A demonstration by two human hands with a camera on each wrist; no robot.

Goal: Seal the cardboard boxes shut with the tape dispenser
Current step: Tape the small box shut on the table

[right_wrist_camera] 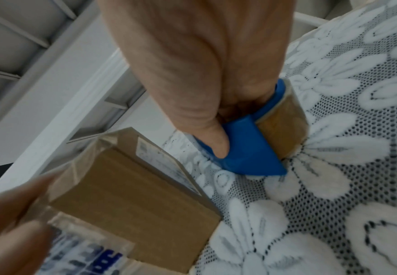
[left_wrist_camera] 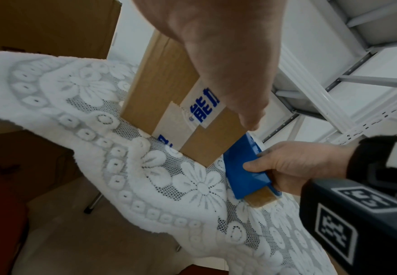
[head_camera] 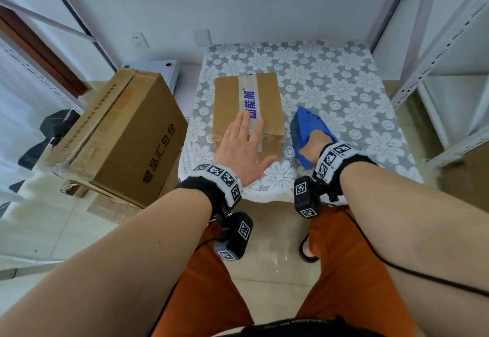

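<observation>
The small cardboard box [head_camera: 248,114] is sitting at the bench's [head_camera: 344,90] centre, its tape strip [head_camera: 250,101] showing blue characters "能加". At nine o'clock, a large carton [head_camera: 124,135] on the floor is showing "零品汇总仓". The left hand [head_camera: 242,146] is lying flat, fingers straight, pressing the tape strip. At three o'clock of the box, the right hand [head_camera: 315,146] is gripping the blue tape dispenser [head_camera: 308,130], fingers curled round it.
</observation>
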